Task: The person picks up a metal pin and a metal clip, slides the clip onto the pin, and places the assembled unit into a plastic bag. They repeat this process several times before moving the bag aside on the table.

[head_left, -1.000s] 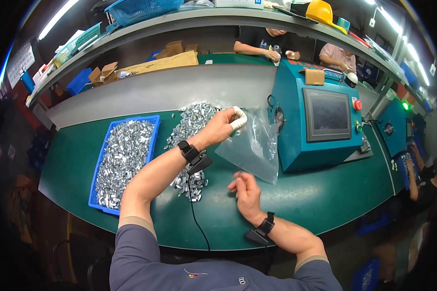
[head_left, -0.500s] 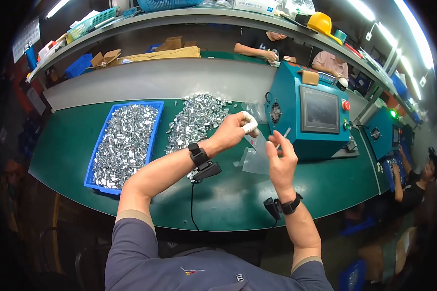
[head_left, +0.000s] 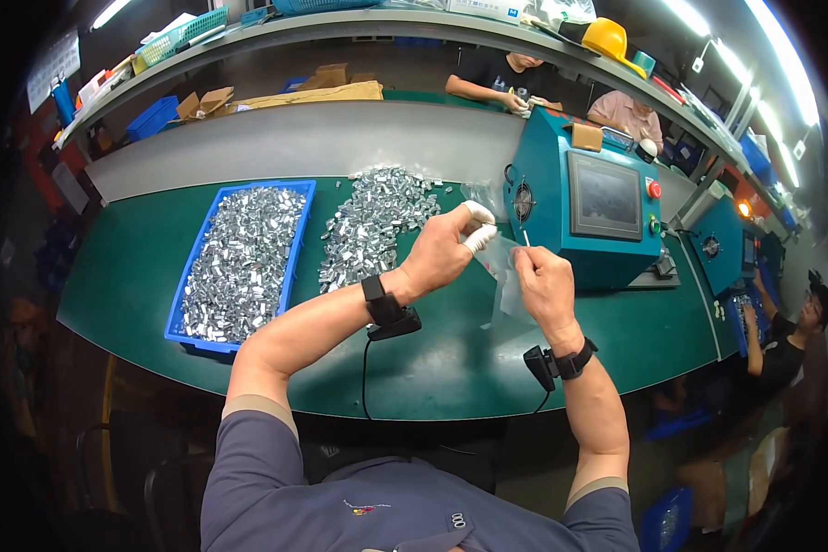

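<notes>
Both hands grip one clear thin plastic bag: left hand and right hand pinch its mouth above the green table. Uneven pull likely tears or drops it near the loose heap of small silver metal parts

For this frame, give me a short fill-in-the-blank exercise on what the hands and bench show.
1. Both hands, the left hand and the right hand, hold a clear plastic ____.
2. The tray holding small metal parts is ____ in colour.
3. The loose pile of metal parts lies on the ____ side of that tray.
4. The hard hat on the shelf is ____.

Missing words: bag; blue; right; yellow
</notes>
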`<action>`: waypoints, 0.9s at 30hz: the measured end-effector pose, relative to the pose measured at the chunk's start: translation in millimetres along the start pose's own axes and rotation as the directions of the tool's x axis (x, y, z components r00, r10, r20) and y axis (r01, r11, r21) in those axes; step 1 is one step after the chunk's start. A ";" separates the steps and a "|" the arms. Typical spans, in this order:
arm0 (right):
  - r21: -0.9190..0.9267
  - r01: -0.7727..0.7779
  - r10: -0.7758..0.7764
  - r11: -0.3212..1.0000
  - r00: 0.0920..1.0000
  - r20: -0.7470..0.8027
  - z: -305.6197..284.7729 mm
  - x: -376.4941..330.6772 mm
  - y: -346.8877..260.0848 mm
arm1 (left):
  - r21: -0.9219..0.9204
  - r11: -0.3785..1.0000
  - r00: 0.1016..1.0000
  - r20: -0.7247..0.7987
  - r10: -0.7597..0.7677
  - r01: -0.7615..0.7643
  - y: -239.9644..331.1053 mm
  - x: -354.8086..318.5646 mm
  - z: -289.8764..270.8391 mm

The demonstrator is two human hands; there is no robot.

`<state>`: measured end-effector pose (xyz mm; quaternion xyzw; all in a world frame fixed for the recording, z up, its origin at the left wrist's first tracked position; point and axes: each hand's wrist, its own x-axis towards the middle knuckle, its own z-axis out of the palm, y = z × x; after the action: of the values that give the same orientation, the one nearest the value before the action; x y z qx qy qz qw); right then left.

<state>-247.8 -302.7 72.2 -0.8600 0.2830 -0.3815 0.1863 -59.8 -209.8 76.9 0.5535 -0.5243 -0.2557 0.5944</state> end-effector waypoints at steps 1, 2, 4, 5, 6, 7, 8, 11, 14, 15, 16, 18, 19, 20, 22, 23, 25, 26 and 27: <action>0.018 -0.012 0.012 1.000 1.000 -0.011 0.2 0.2 -1.5 | 0.165 0.949 0.962 0.009 0.272 -0.269 3.6 -3.1 -0.7; 0.020 -0.014 0.014 1.000 1.000 -0.008 0.9 0.0 -4.3 | 0.317 0.800 0.853 0.063 0.518 -0.509 7.0 -6.3 -0.7; 0.030 0.054 -0.053 0.998 0.998 -0.026 1.9 -0.3 -12.1 | 0.332 0.780 0.847 0.179 0.500 -0.531 9.1 -11.2 2.8; 0.033 0.057 -0.056 0.998 0.998 -0.023 3.2 -2.3 -13.7 | 0.336 0.776 0.845 0.176 0.505 -0.534 4.1 -14.3 4.4; 0.045 0.056 -0.056 0.997 0.998 0.002 4.8 -5.0 -14.3 | 0.340 0.772 0.843 0.173 0.510 -0.537 0.6 -17.3 5.5; 0.049 0.044 -0.045 0.998 0.999 0.022 4.5 -10.0 -13.1 | 0.331 0.775 0.842 0.178 0.509 -0.538 2.6 -19.3 6.0; 0.042 0.036 -0.037 0.998 0.999 0.020 4.3 -12.8 -11.7 | 0.345 0.820 0.890 0.195 0.413 -0.456 4.2 -20.9 4.2; 0.102 0.028 -0.031 0.994 0.999 0.029 2.3 -16.6 -12.3 | 0.402 0.834 0.924 0.219 0.313 -0.378 0.4 -25.6 -2.2; 0.165 -0.019 0.020 0.986 1.000 -0.004 -0.9 -18.9 -16.7 | 0.452 0.822 0.936 0.226 0.270 -0.346 -8.4 -31.3 -3.1; 0.183 0.026 -0.025 0.983 1.000 -0.011 0.8 -20.4 -17.9 | 0.493 0.809 0.946 0.206 0.249 -0.320 -11.1 -32.5 -3.1; 0.200 0.071 -0.069 0.977 0.997 -0.016 1.8 -22.1 -20.3 | 0.492 0.810 0.947 0.204 0.249 -0.319 -11.1 -32.9 -2.5; 0.189 0.105 -0.108 0.976 0.994 0.002 4.4 -27.8 -28.9 | 0.582 0.742 0.940 0.268 0.213 -0.334 -10.2 -31.1 -3.4; 0.175 0.137 -0.143 0.975 0.990 0.018 3.8 -30.0 -31.5 | 0.580 0.743 0.940 0.266 0.214 -0.334 -5.5 -30.7 -4.0; 0.174 0.138 -0.144 0.975 0.989 0.020 2.4 -30.7 -31.8 | 0.621 0.717 0.941 0.303 0.151 -0.316 -0.7 -30.3 -5.2; 0.186 0.092 -0.098 0.978 0.995 0.019 -1.1 -31.2 -31.6 | 0.662 0.687 0.938 0.336 0.086 -0.300 4.6 -32.4 -8.8; 0.187 0.093 -0.098 0.978 0.995 0.018 -2.2 -31.0 -30.5 | 0.632 0.702 0.935 0.325 0.142 -0.327 5.0 -34.9 -13.4; 0.221 0.044 -0.050 0.974 0.999 0.021 -3.6 -30.1 -23.9 | 0.585 0.748 0.940 0.303 0.158 -0.314 8.0 -37.0 -21.8; 0.218 0.042 -0.046 0.975 0.999 0.015 -4.1 -29.9 -20.2 | 0.583 0.747 0.938 0.309 0.160 -0.320 10.1 -37.8 -25.4; 0.256 0.038 -0.038 0.966 0.999 -0.005 -4.6 -29.5 -16.5 | 0.582 0.726 0.922 0.333 0.199 -0.367 12.6 -38.3 -29.5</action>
<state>-261.8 -271.9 67.7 -0.8340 0.2149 -0.4182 0.2887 -48.8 -161.2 80.4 0.5971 -0.7281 -0.0364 0.3347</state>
